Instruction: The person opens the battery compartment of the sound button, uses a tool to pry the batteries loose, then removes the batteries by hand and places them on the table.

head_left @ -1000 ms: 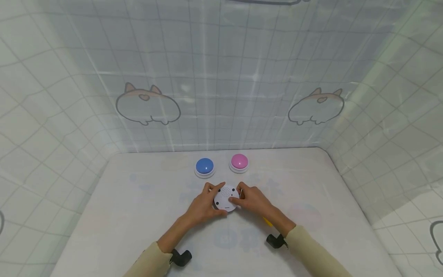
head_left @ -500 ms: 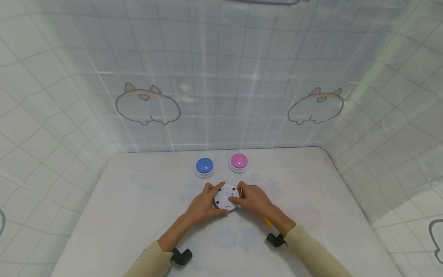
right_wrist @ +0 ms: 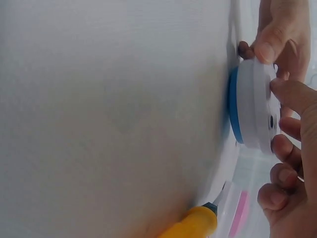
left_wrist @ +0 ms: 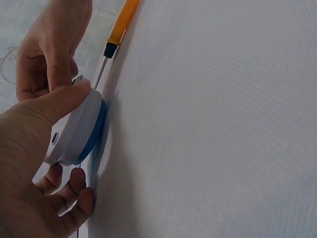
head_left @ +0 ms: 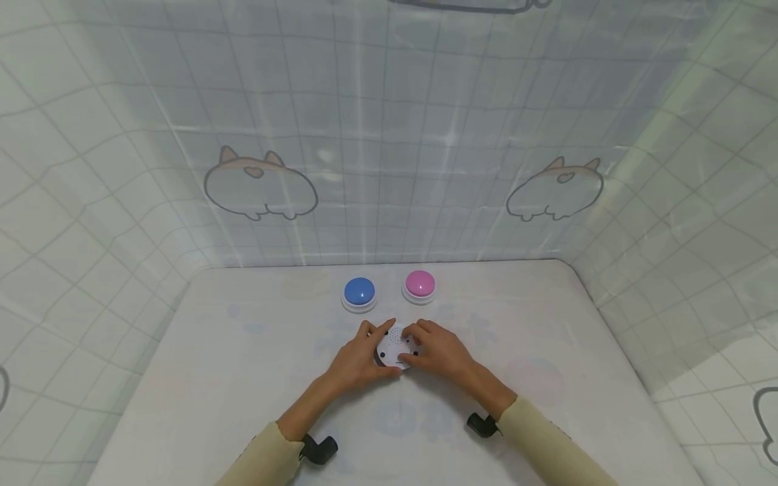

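Note:
My left hand [head_left: 358, 358] grips a round white push button [head_left: 389, 347] by its sides, thumb and fingers spread around the rim. Its base faces up, with a dotted speaker grille and dark round feet. A blue dome [left_wrist: 99, 130] shows underneath, close over the table. Curled over that base are the fingers of my right hand [head_left: 440, 351], with thumb and fingertips against it near its right side. In the right wrist view the thumb tip [right_wrist: 280, 89] meets the base. I cannot tell whether anything small is between the right fingertips.
A blue push button [head_left: 359, 291] and a pink one [head_left: 420, 284] stand dome up behind my hands. A screwdriver [left_wrist: 122, 26] with a yellow handle lies on the table [head_left: 255, 378] by my right hand, hidden in the head view. Grid-patterned curtains [head_left: 401, 169] surround the table.
My right hand has shifted from the base's right edge onto its upturned face, fingers more bent over it. The screwdriver's yellow bit has gone out of sight under the right forearm.

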Demonstrator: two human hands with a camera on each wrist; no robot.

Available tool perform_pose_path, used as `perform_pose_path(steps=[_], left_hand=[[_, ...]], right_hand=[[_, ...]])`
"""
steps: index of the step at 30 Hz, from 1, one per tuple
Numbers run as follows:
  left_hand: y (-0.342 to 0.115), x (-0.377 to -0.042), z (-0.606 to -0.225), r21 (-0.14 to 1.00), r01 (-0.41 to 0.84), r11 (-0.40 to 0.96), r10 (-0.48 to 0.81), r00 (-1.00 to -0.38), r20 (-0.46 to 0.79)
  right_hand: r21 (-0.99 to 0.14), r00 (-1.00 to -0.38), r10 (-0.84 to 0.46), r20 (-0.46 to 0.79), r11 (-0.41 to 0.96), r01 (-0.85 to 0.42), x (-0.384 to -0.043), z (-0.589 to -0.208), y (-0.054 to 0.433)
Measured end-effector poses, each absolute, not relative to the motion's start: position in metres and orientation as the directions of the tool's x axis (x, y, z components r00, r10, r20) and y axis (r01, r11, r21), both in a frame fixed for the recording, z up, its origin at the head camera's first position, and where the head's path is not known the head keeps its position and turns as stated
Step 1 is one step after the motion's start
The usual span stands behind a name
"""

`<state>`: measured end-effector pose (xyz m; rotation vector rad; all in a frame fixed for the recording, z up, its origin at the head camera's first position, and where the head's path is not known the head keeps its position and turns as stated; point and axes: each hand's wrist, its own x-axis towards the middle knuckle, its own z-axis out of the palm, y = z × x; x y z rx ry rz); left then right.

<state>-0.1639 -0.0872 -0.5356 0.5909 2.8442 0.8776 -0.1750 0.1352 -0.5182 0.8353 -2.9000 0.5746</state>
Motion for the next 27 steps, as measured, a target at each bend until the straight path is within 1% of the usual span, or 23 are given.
perform_pose_path(steps=[3, 11, 19, 27], left_hand=[[-0.0879, -0.1644, -0.5358, 0.567, 0.337, 0.752, 0.399, -0.917, 0.015], [-0.0886, -0.1649, -0.5357, 0.573, 0.315, 0.757, 0.389, -0.921, -0.008], [-0.0885, -0.1638, -0.5368, 0.576, 0.305, 0.759, 0.388, -0.921, -0.024], [-0.0893, -0.1622, -0.5321, 0.592, 0.318, 0.741, 0.411, -0.911, -0.025]], right_hand=[[-0.292, -0.811, -0.545, 0.211, 0.757, -0.585, -0.1738, -0.5197, 0.1351], [-0.22, -0.758, -0.602, 0.252, 0.727, -0.65, -0.1748, -0.5208, 0.1355], [-0.081, -0.652, -0.683, 0.33, 0.667, -0.74, -0.1755, -0.5242, 0.1389], [-0.03, -0.583, -0.716, 0.383, 0.622, -0.783, -0.1771, -0.5257, 0.1403]])
